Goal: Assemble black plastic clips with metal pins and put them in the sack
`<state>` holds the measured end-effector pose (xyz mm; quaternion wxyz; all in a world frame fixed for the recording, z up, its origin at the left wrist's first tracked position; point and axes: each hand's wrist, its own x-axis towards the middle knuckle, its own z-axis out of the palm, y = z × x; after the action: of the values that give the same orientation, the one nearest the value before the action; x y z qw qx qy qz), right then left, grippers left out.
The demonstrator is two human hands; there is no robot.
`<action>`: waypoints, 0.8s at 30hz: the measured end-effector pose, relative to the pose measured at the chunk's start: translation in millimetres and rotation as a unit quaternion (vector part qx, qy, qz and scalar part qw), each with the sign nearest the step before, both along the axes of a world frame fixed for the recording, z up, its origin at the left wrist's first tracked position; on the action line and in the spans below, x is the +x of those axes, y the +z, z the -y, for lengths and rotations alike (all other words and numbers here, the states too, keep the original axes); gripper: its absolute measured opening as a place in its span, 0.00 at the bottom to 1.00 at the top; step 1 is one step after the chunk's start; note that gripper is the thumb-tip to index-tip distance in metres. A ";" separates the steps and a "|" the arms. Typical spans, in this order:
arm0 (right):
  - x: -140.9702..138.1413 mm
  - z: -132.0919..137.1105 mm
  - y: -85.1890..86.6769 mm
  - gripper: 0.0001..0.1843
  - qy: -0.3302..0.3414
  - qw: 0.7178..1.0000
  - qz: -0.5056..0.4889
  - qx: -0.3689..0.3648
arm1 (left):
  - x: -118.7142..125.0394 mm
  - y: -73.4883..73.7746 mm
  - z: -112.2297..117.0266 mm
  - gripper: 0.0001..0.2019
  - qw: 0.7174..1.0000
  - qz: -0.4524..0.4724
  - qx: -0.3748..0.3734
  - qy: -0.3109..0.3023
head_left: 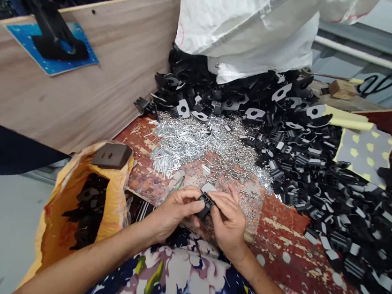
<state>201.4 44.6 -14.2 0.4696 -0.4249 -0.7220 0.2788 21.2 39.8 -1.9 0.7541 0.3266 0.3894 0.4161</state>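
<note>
Close in front of me, my left hand [179, 210] and my right hand [229, 219] are both closed round one small black plastic clip part [205, 205]. The left thumb presses its near side, and the right fingertips pinch its far end. Just beyond the hands, a heap of thin silver pins [179, 140] spreads over the worn red table [278, 236]. Small metal pieces [231, 163] lie scattered to the right of the pins. Whether a pin sits between my right fingertips cannot be made out.
Black plastic parts [321, 166] are piled along the back and right. A white sack [245, 25] hangs over the rear pile. At left stand a wooden board [121, 58] and a yellow sack [52, 215] holding black pieces. Scissors [376, 85] lie far right.
</note>
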 end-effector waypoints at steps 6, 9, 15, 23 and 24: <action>-8.8 -4.8 13.4 0.18 0.084 0.978 -0.046 -0.184 | -17.9 -3.6 -9.3 0.14 0.991 -0.097 0.087 0.038; -10.2 -37.2 20.2 0.18 0.117 0.976 0.054 -0.177 | -29.0 -5.0 -10.3 0.10 0.989 -0.111 0.084 0.058; -29.0 -118.7 15.3 0.13 -0.078 0.915 0.396 0.007 | -39.8 -5.2 -2.0 0.05 0.985 -0.114 0.062 0.110; -16.3 -117.1 6.6 0.06 -0.037 0.923 0.376 0.073 | -47.3 -16.4 0.0 0.07 0.980 -0.166 0.071 0.087; -11.1 -111.9 9.8 0.07 -0.032 0.936 0.344 0.063 | -47.6 -17.8 -1.0 0.07 0.977 -0.177 0.080 0.083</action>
<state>190.2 156.6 -4.5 0.2266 -0.4872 -0.8417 0.0545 -26.4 40.8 -19.8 0.6076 0.4208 0.5080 0.4423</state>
